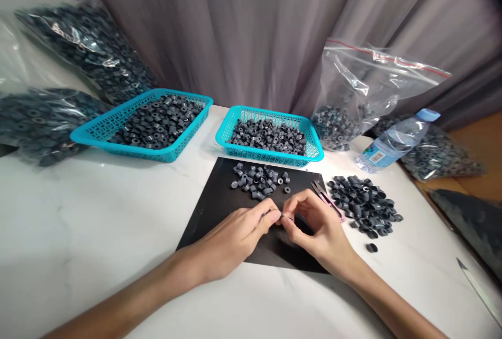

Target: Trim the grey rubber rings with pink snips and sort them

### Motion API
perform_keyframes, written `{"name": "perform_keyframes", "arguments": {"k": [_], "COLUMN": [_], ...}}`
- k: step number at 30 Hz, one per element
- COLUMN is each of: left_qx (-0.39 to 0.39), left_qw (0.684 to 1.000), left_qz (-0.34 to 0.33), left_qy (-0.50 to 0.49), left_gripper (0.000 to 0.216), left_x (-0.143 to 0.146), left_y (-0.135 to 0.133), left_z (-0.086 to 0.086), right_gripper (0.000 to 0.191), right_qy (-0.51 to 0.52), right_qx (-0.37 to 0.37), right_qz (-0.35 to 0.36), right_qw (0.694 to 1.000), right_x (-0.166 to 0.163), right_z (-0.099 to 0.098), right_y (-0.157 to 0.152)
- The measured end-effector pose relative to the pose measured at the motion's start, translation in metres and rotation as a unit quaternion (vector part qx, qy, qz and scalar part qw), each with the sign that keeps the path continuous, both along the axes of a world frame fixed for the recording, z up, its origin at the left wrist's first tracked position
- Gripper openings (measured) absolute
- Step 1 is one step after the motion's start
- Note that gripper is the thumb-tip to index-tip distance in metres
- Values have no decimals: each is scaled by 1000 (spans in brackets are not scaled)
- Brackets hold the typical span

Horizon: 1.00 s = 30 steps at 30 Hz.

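My left hand (245,232) and my right hand (319,224) meet fingertip to fingertip over a black mat (207,203). Both are closed in a pinch on a small dark grey part (282,215), mostly hidden by the fingers. Just beyond them on the mat lies a loose pile of small dark grey ring-shaped pieces (259,179). Pink-handled thread snips (329,202) rest beside my right hand at the mat's right edge. To their right, a heap of dark grey caps or rings (363,203) sits on the white table (117,213).
Two turquoise baskets, one on the left (168,153) and one in the middle (274,157), hold many grey pieces. Clear bags of pieces stand at left (82,41) and right (341,119). A water bottle (396,143) leans at right; a blade (478,286) lies near the right edge.
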<state>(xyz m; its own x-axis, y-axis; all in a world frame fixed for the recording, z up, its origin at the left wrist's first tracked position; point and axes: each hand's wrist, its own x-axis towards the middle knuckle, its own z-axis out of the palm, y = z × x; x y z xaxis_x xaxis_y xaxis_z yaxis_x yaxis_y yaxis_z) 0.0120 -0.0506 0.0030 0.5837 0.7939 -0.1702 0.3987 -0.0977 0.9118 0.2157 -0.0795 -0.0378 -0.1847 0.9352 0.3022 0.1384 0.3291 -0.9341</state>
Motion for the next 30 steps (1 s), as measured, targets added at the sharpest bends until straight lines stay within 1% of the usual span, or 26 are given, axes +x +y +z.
{"name": "perform_keyframes", "arguments": {"k": [3,5,6,8,10,12,16,20,22,25,28,30], "left_qx": [2,-2,-18,-95,-202,-285,-369,-431,-455,-459,-447,-449], "left_qw": [999,999,1000,993,969,939,896,862,851,852,859,859], "left_qz": [14,21,22,16,6,3,17,27,28,20,22,33], "left_qy": [32,23,1,-71,-142,-190,-247,-266,-260,-253,-249,-244], "left_gripper": [34,35,35,35,35,33,28,28,30,31,30,30], "left_x": [-3,-4,-5,-4,-3,-2,0,1,3,6,9,10], "left_y": [1,4,6,11,16,19,19,18,18,17,15,14], "left_z": [-6,-10,-12,-14,-13,-11,-5,-6,-7,-9,-9,-9], "right_gripper": [5,3,2,2,7,10,11,13,15,20,30,38], "right_qy": [-32,-49,-56,-61,-53,-37,-22,-24,-24,-46,-122,-168], "right_qx": [-1,4,8,20,33,39,40,56,61,80,115,126], "right_qz": [-8,-18,-26,-40,-51,-56,-62,-58,-56,-45,-10,19], "right_qw": [999,999,998,997,997,997,997,996,996,995,986,978], "right_x": [-1,0,1,4,7,9,9,7,6,4,2,2], "right_z": [2,4,4,4,3,2,3,5,6,11,20,24], "right_y": [-1,-1,-1,0,1,2,2,0,-1,-4,-8,-10]}}
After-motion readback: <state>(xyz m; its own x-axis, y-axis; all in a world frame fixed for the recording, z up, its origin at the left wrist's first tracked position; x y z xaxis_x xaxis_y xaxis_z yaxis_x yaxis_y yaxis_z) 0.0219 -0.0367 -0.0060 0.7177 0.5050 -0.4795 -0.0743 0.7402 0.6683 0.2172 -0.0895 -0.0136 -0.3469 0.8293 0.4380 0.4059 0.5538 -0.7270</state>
